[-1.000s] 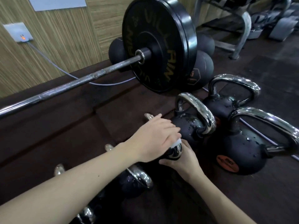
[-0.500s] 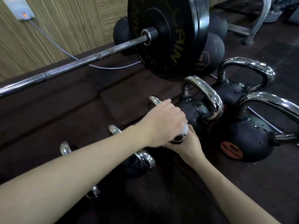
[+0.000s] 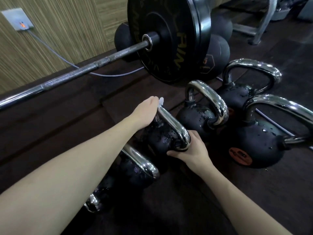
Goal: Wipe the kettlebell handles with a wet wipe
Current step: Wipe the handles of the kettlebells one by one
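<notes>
Several black kettlebells with chrome handles stand in a cluster on the dark floor. My left hand (image 3: 145, 111) is wrapped over the far end of one chrome handle (image 3: 171, 122), pressing a white wet wipe (image 3: 161, 100) against it; only a corner of the wipe shows past my fingers. My right hand (image 3: 193, 150) grips the near end of that same kettlebell (image 3: 162, 138), where the handle meets the wet black body. More kettlebells (image 3: 201, 116) sit to the right, beaded with water drops.
A loaded barbell (image 3: 101, 62) with a big black plate (image 3: 169, 36) lies just behind the kettlebells. Black medicine balls (image 3: 218, 53) rest behind the plate. A grey cable (image 3: 55, 53) runs from a wall socket (image 3: 17, 19). A metal frame (image 3: 260, 22) stands far right.
My left hand has slid with the wipe from the near end of the handle along to its far end, baring the chrome arc. My right hand stays on the near end.
</notes>
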{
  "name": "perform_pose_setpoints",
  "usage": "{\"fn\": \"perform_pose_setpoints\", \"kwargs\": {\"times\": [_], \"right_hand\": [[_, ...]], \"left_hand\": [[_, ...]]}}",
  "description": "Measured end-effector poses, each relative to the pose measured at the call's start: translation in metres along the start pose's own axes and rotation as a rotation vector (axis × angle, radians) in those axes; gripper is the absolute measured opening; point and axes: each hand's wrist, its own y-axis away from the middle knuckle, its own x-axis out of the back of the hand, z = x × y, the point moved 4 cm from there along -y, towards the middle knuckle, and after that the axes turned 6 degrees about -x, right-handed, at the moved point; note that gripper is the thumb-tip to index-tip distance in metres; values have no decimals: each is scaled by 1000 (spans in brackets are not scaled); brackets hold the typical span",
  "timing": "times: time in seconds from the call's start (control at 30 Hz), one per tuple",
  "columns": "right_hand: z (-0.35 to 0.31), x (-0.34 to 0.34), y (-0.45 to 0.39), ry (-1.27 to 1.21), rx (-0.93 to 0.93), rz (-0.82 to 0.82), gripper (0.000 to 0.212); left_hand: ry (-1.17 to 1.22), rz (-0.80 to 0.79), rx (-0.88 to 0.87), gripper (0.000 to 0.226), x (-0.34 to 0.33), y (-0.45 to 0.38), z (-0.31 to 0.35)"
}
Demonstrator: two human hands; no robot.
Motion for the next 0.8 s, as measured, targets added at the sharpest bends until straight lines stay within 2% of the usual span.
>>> {"fn": "perform_pose_setpoints", "kwargs": {"times": [0.07, 0.2, 0.23, 0.3, 0.37, 0.4, 0.47, 0.53, 0.57, 0.6, 0.67, 0.7, 0.73, 0.8], "right_hand": [[2, -2, -1, 9, -15, 1, 85], [3, -9, -5, 133, -32, -17, 70], [1, -11, -5, 203, 5, -39, 66], [-1, -10, -5, 215, 31, -53, 66], [-2, -3, -4, 93, -32, -15, 73], [-1, -1, -3, 59, -34, -3, 77], [-1, 0, -1, 35, -11, -10, 82], [-3, 2, 1, 13, 9, -2, 84], [-2, 2, 1, 4, 9, 0, 84], [-2, 2, 0, 2, 1, -1, 84], [1, 0, -2, 32, -28, -3, 83], [1, 0, -2, 67, -36, -5, 80], [-1, -1, -2, 99, -14, -5, 72], [-7, -3, 1, 151, 70, 12, 50]], "left_hand": [[4, 92, -97, 35, 3, 3, 13], [-129, 30, -423, 26, -9, 37, 77], [-176, 7, -505, 32, -16, 44, 87], [-197, 10, -549, 42, -14, 44, 88], [-168, 53, -462, 44, -2, 30, 65], [-110, 38, -348, 44, 5, 21, 50], [129, 22, -124, 38, 13, 9, 22], [404, -9, 23, 35, 8, 6, 3], [408, -15, 44, 35, 9, 5, 3], [349, -26, 62, 34, 11, 4, 6], [61, -50, -44, 34, 10, 2, 28], [-74, -10, -118, 36, 9, 8, 48], [-201, -14, -222, 38, 5, 17, 67], [-243, -19, -418, 41, -12, 42, 98]]}}
